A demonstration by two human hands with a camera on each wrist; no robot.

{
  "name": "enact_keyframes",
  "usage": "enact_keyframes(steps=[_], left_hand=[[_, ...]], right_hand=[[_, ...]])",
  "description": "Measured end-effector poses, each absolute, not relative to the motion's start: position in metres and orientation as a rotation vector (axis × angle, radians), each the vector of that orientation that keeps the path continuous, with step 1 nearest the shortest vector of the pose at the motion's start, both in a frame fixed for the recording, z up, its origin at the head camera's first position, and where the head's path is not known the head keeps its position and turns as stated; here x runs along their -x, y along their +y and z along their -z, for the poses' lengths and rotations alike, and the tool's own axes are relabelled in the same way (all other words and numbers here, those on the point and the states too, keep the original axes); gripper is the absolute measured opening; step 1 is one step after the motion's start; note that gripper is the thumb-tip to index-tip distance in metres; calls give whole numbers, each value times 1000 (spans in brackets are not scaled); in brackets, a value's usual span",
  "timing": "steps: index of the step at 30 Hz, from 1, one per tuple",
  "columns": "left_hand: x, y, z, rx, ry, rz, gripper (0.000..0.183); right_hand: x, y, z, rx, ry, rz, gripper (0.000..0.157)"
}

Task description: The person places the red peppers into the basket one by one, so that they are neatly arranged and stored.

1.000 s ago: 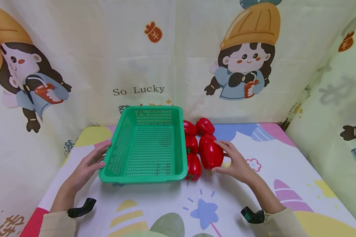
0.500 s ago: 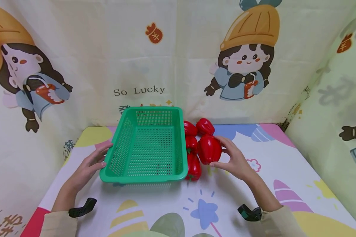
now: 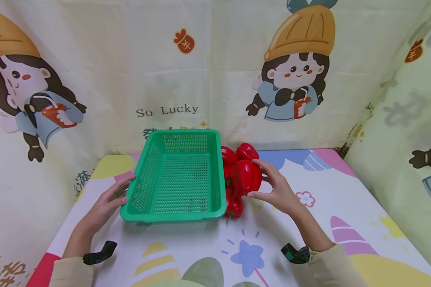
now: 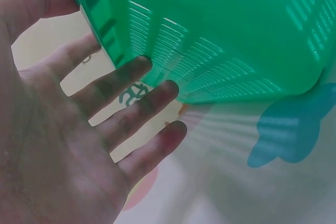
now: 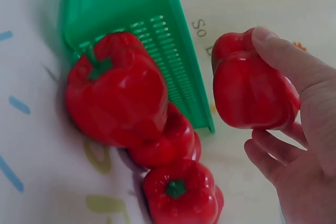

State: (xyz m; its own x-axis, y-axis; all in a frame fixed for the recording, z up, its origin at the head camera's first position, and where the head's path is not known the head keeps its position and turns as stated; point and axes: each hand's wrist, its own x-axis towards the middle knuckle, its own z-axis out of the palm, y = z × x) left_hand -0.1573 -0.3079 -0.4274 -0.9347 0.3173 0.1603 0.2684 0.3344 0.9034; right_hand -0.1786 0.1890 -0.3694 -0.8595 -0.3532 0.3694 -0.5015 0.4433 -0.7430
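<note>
My right hand (image 3: 278,195) holds a red bell pepper (image 3: 248,177) between thumb and fingers, raised above the other peppers beside the basket. In the right wrist view that same pepper (image 5: 249,90) hangs apart from the green basket's wall (image 5: 173,61). My left hand (image 3: 102,205) rests against the left side of the green basket (image 3: 176,216). Its fingers stretch out along the basket's outer wall, the thumb at the rim, as the left wrist view shows. No pepper shows in the perforated basket. Several red peppers stand along the basket's right side, one (image 3: 233,205) nearest me.
A patterned cloth covers the table (image 3: 194,247). Behind it hangs a cream curtain (image 3: 208,71) printed with cartoon figures, close to the basket's far end. One pepper (image 3: 247,151) lies at the table's back edge. Black cameras (image 3: 100,252) are strapped to both wrists.
My right hand has moved left and slightly away from me with the pepper, bringing it closer to the basket's right rim. The left hand and the basket have stayed in place.
</note>
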Motion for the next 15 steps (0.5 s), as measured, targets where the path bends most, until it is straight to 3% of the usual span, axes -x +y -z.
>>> enact_keyframes(steps=[7,15], left_hand=[[157,-308,427,-564,2513,-1720,54],[159,-309,431,-537,2488,-1729,54]], right_hand=[[172,174,349,-801,-2526,-1394,84],[176,168,353,-803,-2539,-1442,84]])
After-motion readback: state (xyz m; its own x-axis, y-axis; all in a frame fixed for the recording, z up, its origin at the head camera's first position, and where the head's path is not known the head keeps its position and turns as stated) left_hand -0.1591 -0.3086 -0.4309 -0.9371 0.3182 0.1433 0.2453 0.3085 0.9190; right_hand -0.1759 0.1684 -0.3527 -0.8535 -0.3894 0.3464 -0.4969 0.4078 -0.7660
